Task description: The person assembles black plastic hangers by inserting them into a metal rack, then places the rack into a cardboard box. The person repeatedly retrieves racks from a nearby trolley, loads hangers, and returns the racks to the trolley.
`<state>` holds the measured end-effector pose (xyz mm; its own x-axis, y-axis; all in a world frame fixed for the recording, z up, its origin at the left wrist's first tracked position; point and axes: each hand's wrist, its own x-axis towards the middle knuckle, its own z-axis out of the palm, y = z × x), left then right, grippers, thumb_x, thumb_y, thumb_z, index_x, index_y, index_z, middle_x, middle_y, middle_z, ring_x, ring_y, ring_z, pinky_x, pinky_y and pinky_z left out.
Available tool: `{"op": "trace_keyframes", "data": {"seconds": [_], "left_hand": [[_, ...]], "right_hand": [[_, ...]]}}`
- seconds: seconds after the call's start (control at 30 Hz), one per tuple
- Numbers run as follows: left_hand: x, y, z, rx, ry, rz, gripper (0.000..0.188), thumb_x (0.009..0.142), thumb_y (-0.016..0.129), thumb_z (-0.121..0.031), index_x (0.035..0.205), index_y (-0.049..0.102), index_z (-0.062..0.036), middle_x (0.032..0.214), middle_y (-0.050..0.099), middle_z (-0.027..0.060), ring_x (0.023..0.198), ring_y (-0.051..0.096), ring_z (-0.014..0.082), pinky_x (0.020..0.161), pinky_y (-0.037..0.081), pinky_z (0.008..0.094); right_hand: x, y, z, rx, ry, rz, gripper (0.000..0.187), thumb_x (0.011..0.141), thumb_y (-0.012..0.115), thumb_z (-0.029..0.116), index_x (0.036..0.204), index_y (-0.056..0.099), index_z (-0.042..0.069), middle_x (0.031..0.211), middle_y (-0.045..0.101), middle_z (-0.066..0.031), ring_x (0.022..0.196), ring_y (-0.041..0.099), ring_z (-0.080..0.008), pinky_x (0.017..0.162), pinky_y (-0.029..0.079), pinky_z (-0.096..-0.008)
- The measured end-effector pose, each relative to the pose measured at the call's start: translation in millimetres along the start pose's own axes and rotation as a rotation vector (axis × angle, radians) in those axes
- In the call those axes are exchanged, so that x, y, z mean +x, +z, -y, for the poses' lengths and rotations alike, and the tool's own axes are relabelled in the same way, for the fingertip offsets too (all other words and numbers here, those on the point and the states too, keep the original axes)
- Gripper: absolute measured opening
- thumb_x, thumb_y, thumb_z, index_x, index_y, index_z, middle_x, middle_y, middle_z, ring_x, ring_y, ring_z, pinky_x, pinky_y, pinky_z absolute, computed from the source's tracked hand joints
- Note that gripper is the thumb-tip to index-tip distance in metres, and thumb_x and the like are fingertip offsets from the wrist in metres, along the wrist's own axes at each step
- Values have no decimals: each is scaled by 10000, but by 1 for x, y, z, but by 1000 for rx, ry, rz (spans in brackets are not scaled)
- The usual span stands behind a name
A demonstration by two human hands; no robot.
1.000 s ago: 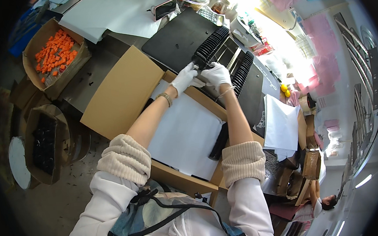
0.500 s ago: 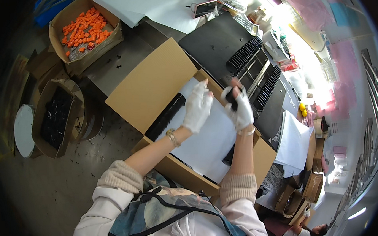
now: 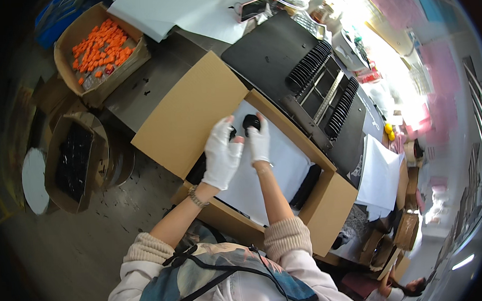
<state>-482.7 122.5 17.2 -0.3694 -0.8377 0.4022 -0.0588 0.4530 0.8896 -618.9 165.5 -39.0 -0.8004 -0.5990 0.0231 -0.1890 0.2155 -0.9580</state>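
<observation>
My right hand (image 3: pixel 258 142), in a white glove with bare fingertips, grips a small bundle of black pieces (image 3: pixel 251 121) over an open cardboard box (image 3: pixel 186 118). Just to its left, my left hand (image 3: pixel 221 158) wears a similar glove, its fingers curled around a black piece (image 3: pixel 232 132) that is mostly hidden. Under both hands a white sheet (image 3: pixel 285 148) lies in the box. Dark rows of black pieces (image 3: pixel 306 186) show at the sheet's right end, and more are partly covered by my left hand and wrist at the other end.
Beyond the box, a metal rack (image 3: pixel 326 98) with two rows of black discs rests on a black board (image 3: pixel 270 46). A carton of orange pieces (image 3: pixel 102 51) stands far left, above a carton of black pieces (image 3: pixel 71 161). White sheets (image 3: pixel 376 178) lie at right; another person (image 3: pixel 390 293) sits lower right.
My right hand has come left from beside the rack to over the box, carrying black pieces. My left hand has moved left and slightly down, beside it.
</observation>
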Motion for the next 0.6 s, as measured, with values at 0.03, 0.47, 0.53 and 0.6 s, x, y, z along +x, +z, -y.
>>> {"op": "trace_keyframes", "data": {"seconds": [0.03,0.47,0.53,0.6], "left_hand": [[4,-10,1,0,-35,-16,501,969,599,-289,1349,513,27,1309,571,232,1192,567,381,1029,435,442],[37,-21,-38,-187,-163,-49,405,1076,388,-291,1270,571,13,1281,608,142,1132,602,242,988,475,383],[42,7,-53,-173,-118,60,339,1049,426,-225,1200,618,8,1201,648,135,1070,618,232,960,477,369],[53,45,-68,-248,-18,207,234,966,494,-76,1117,653,7,1071,690,145,1004,652,253,925,498,370]], "right_hand": [[5,12,-4,-160,-13,27,503,948,583,154,1420,477,17,1221,650,-130,1116,624,-293,995,473,-360],[57,86,-29,157,137,-338,292,1040,483,264,1156,605,26,1024,672,-168,962,638,-314,872,485,-385],[46,65,-13,254,82,-258,297,1025,486,236,1206,586,23,1110,644,-170,1049,612,-317,926,472,-390],[30,20,7,80,-90,-297,299,986,525,179,1234,586,24,1199,613,-170,1143,573,-323,993,440,-412]]}}
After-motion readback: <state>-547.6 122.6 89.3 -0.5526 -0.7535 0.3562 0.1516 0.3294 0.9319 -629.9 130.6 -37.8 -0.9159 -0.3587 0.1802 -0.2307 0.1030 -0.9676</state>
